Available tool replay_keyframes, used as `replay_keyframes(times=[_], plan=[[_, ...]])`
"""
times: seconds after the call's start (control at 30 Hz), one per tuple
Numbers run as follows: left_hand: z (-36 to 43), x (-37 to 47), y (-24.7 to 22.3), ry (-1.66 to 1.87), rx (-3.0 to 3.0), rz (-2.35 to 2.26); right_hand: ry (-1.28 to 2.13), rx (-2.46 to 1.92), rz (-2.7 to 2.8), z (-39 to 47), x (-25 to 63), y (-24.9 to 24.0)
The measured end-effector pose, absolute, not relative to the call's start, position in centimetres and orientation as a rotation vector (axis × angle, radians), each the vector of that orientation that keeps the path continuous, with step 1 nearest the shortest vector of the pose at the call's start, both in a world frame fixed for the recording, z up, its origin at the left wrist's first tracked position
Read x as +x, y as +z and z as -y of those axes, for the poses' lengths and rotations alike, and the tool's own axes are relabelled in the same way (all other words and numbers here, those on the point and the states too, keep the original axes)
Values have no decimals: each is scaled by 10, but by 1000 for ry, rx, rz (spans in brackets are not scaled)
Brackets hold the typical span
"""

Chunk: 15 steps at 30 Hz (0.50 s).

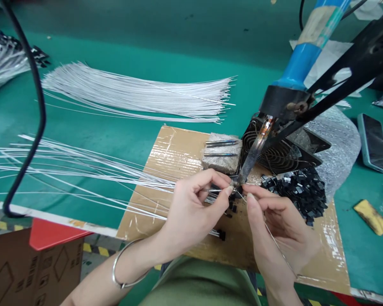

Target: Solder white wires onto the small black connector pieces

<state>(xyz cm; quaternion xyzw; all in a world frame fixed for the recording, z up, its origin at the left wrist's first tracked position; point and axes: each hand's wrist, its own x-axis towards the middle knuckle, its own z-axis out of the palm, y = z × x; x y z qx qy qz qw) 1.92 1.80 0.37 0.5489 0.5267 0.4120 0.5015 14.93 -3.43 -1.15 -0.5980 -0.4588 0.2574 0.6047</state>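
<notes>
My left hand (201,208) is closed in a pinch on a white wire, its fingertips right at the soldering iron's tip. What sits at the wire's end is hidden by the fingers. The soldering iron (252,158) slants down from a stand, its blue handle uppermost. Across from it, my right hand (276,225) pinches a thin strand of solder wire (276,243), which runs up to the tip and trails down over the palm. Loose white wires (108,170) extend left from beneath my left hand. Several small black connectors (221,234) on wire ends show below it.
A thick bundle of white wires (137,93) lies behind. Around the iron are a wrapped block with metal tips (221,159), a black fan (274,148) and a pile of black connectors (298,191). A phone (375,142) and yellow sponge (372,216) lie right. A black cable (40,106) hangs left.
</notes>
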Motion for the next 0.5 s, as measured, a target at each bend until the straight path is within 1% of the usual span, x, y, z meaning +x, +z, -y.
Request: replay_keyframes(times=[0.3,0.5], plan=[[-16,19,4,1015,1340,-1258,567,-1406,1086,37,148,-13],[-17,19,3,967,1362,-1271,531,-1413,1112,36,148,-16]])
